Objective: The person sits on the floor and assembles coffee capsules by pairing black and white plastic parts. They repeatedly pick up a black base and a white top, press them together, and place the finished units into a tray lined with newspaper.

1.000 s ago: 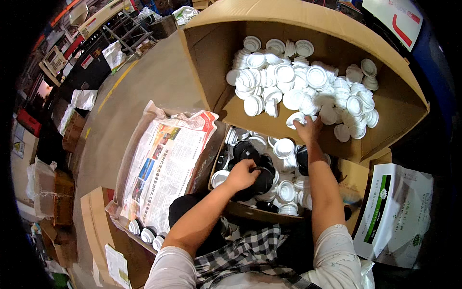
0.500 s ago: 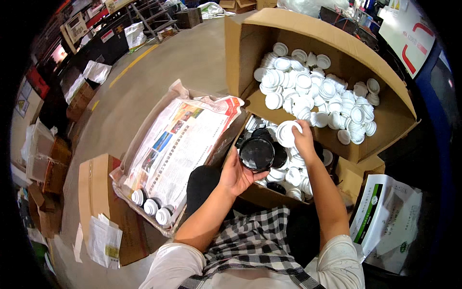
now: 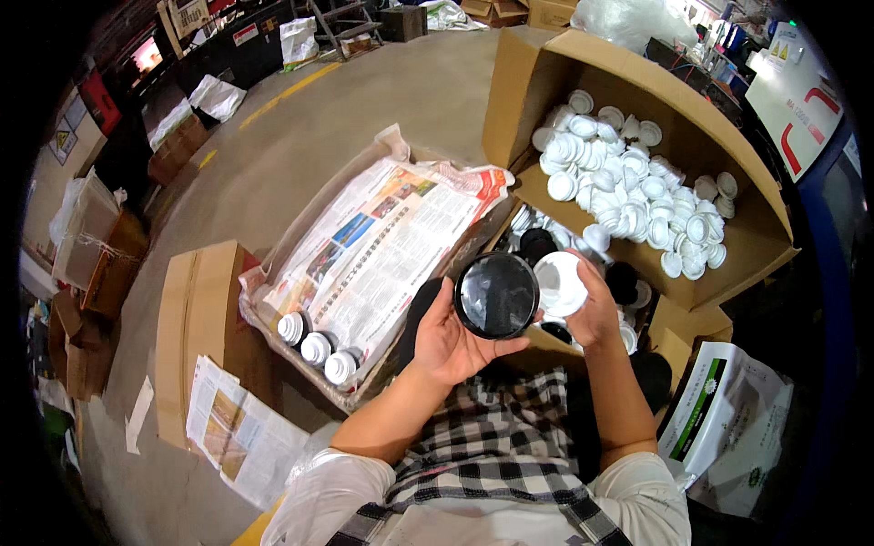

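Now holding a round black container [image 3: 496, 296], lifted from the near box, in the curled left hand [image 3: 452, 338], and bringing a white cap [image 3: 560, 283], gripped in the right hand [image 3: 594, 309], beside it, above the box of bottles [image 3: 678, 332]

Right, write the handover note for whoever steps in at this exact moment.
Left hand: holds a round black jar up in front of the chest.
Right hand: holds a white cap right beside the jar, not yet on it.
Supplies: loose white caps fill the big cardboard box ahead; black jars sit in the small box below it.
Done: three capped jars show at the near edge of the newspaper-covered tray.
Left: this jar is uncapped; more jars wait.
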